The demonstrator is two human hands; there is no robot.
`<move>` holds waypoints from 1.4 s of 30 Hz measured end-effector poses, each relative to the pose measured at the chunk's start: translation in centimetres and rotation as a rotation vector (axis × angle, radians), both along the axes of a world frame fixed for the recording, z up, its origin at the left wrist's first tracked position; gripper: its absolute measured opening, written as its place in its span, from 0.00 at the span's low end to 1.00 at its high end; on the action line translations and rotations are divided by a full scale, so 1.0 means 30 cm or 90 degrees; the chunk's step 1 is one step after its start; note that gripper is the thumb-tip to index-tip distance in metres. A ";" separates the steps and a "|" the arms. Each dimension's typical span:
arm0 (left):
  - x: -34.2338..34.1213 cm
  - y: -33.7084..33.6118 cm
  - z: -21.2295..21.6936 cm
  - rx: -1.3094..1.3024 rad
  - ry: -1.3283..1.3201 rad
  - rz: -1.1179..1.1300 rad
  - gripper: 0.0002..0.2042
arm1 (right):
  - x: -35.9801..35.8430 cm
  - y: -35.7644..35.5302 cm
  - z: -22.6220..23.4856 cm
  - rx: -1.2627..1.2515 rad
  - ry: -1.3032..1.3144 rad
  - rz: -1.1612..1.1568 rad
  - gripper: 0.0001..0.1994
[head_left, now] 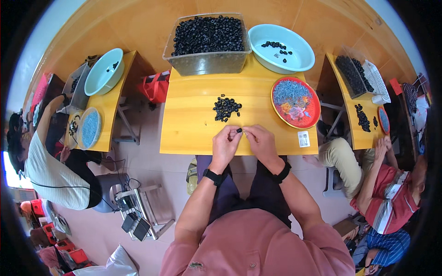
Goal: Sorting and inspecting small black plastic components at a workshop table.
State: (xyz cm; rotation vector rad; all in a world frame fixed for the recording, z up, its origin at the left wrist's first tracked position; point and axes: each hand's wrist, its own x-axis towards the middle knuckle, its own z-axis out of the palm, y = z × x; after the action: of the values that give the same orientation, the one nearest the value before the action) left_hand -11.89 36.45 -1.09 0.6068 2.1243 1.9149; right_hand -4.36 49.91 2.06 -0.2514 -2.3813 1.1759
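Observation:
Close to the near edge of the yellow table, my left hand point(225, 146) pinches a small black ring-shaped part point(239, 130) between thumb and fingertips. My right hand point(260, 143) meets it there, its thumb and forefinger pressed together beside the part. Whatever sits in the right fingertips is too small to make out. Just beyond my hands lies a loose pile of similar black parts point(226, 109). To the right of them, a red flowered tray point(301, 120) carries a heap of tiny pale-blue pieces point(291, 92).
A clear plastic bin point(207, 63) full of black parts stands at the table's back, beside a light-blue basin point(299, 57) with several parts inside. A white label point(304, 139) is near the right front corner. People work at tables point(108, 115) on both sides.

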 end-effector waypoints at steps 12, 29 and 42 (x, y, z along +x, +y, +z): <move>0.005 -0.010 0.027 -0.017 0.069 0.004 0.08 | -0.025 -0.015 0.050 0.061 0.015 0.007 0.05; -0.003 -0.014 0.017 -0.011 0.045 -0.004 0.09 | -0.057 -0.001 0.040 -0.024 -0.050 0.004 0.05; -0.007 -0.011 0.012 0.034 -0.013 0.016 0.09 | -0.274 0.086 0.033 0.226 -0.269 -0.055 0.07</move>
State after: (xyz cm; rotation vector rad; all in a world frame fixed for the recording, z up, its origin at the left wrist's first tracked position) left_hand -12.10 36.11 -0.74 0.5715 2.0832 1.9883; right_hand -12.58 52.47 3.07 -0.5183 -2.8554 0.6906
